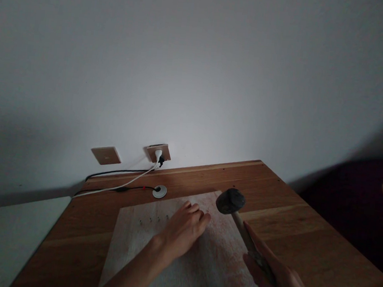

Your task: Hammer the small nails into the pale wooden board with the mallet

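Observation:
My right hand [277, 273] is wrapped round the wooden handle of a mallet [230, 201] with a dark, rubber-looking head. The head hangs to the right of my left hand [186, 226], apart from it. My left hand is over the pale, worn board [129, 255], its fingers curled in and pressed together. Whatever those fingers hold, if anything, is too small or hidden to make out. Left of that hand, several small nails [150, 220] stand in a row in the board.
Under the board is a wooden desk [273, 205] against a white wall. A round cable grommet [159, 191] lies behind the board. Black and white cables [122, 186] run to a wall socket [158, 152]. A white surface [10, 230] adjoins at left; dark fabric [359, 195] is at right.

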`<action>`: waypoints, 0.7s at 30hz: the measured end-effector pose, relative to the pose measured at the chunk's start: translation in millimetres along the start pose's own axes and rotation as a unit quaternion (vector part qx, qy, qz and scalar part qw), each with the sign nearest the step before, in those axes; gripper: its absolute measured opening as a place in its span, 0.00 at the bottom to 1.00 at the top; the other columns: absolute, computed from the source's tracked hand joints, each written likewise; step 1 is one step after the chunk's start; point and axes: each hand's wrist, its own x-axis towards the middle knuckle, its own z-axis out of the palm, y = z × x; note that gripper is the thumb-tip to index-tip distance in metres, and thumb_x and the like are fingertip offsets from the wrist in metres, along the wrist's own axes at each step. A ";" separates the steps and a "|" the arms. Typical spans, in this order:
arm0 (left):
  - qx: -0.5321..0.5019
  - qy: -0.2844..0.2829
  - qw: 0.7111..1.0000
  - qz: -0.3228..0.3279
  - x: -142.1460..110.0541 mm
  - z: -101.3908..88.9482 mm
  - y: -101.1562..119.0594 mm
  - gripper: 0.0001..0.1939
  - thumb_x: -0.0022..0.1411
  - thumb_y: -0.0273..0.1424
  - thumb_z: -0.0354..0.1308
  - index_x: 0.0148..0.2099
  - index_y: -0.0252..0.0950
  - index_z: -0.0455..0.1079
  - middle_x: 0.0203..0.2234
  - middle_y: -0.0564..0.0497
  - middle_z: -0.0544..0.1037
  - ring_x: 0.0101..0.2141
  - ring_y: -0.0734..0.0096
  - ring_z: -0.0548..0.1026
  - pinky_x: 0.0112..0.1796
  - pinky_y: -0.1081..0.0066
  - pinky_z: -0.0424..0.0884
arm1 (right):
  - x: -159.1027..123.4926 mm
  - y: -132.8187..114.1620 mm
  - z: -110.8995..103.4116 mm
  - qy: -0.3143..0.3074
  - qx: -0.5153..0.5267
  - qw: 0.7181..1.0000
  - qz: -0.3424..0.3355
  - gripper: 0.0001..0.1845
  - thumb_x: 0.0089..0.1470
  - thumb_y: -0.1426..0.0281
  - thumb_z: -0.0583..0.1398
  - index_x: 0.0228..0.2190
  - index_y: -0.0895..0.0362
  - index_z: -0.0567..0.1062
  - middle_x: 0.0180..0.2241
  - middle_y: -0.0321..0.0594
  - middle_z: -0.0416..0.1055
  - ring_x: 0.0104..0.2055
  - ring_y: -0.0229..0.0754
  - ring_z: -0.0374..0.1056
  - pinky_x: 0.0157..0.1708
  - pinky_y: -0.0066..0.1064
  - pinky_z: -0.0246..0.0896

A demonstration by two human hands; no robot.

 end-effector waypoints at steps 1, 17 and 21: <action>0.001 -0.003 1.000 0.001 2.1 0.7 0.0 0.08 0.68 0.18 0.57 0.46 0.32 0.72 0.31 0.47 0.80 0.39 0.58 0.79 0.44 0.61 0.71 | -0.5 -1.4 0.0 -0.003 0.004 1.000 -0.002 0.40 0.67 0.48 0.52 0.69 0.58 0.66 0.13 0.25 0.56 0.11 0.35 0.58 0.12 0.22 0.55; -0.249 0.037 0.949 -0.188 9.6 -20.2 -40.8 0.12 0.61 0.18 0.60 0.40 0.38 0.79 0.33 0.53 0.83 0.37 0.66 0.80 0.41 0.70 0.70 | -0.7 3.8 0.0 -0.026 0.035 0.999 0.017 0.41 0.67 0.46 0.50 0.71 0.56 0.62 0.15 0.25 0.55 0.14 0.37 0.57 0.14 0.25 0.53; -0.238 0.002 0.951 -0.196 14.9 -12.5 -38.0 0.10 0.62 0.18 0.62 0.39 0.37 0.81 0.33 0.50 0.85 0.35 0.65 0.82 0.39 0.70 0.71 | -0.6 4.2 0.9 -0.054 0.041 0.997 0.019 0.44 0.67 0.45 0.49 0.72 0.61 0.59 0.16 0.24 0.52 0.15 0.35 0.52 0.13 0.23 0.49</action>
